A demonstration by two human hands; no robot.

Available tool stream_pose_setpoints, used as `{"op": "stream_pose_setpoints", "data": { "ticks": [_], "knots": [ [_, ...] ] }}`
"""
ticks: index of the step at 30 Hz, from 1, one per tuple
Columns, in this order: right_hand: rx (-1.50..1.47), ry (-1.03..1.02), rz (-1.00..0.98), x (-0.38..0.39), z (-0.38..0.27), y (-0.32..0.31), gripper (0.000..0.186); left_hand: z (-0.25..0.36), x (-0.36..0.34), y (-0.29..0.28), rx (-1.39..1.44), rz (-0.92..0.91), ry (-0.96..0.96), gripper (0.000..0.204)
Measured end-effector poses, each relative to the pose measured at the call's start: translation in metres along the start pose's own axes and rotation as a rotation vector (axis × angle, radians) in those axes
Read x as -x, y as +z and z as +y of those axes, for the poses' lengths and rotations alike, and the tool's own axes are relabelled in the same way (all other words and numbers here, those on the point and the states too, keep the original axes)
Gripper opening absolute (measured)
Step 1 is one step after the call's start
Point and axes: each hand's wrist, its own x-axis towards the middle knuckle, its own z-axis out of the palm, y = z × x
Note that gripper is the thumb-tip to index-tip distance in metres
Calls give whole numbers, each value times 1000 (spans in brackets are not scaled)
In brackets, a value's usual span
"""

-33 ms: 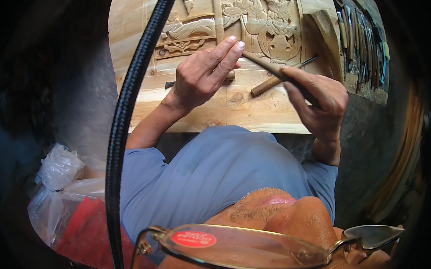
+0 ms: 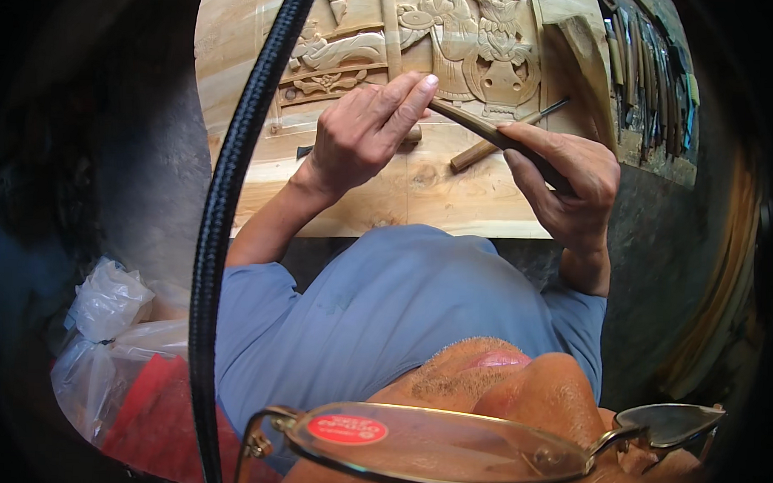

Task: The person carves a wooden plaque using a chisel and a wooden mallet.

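A slim, dark brown strip (image 2: 484, 128) spans between my two hands over the carved wooden panel (image 2: 406, 178); I cannot make out its exact kind. My right hand (image 2: 568, 175) is closed around its thicker near end. At the far end, my left hand (image 2: 365, 130) has its fingers pressed together, and the strip's tip runs in behind them; the left thumb is mostly hidden. Beneath the strip lies a chisel with a wooden handle (image 2: 475, 153), its dark blade pointing to the upper right. Another wooden-handled tool (image 2: 414, 134) lies partly behind my left hand.
Relief figures and an animal head (image 2: 503, 79) are cut into the panel. A raised wood block (image 2: 580, 69) stands at its right, beside a row of several carving tools (image 2: 647, 80). A black braided cable (image 2: 222, 193) crosses the left. A plastic bag (image 2: 112, 304) sits lower left.
The strip looked straight before and now shows a slight bow. My right hand has shifted a little to the left; my left hand has barely moved.
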Motion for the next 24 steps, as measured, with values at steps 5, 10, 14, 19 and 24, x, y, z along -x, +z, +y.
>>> {"op": "stream_pose_setpoints", "data": {
  "ticks": [5,10,14,19,24],
  "knots": [
    [-86,-37,199,-5,33,4,46,-27,-4,9,98,122,-60,25],
    [824,131,400,0,122,-17,50,-46,-40,42,679,403,-464,11],
    [816,403,260,7,142,1,63,-37,-47,52,858,253,-653,14],
    [790,329,293,13,165,8,70,-33,-53,82,873,254,-613,16],
    [809,296,286,15,169,9,71,-38,-48,99,883,233,-563,23]
  ]
}}
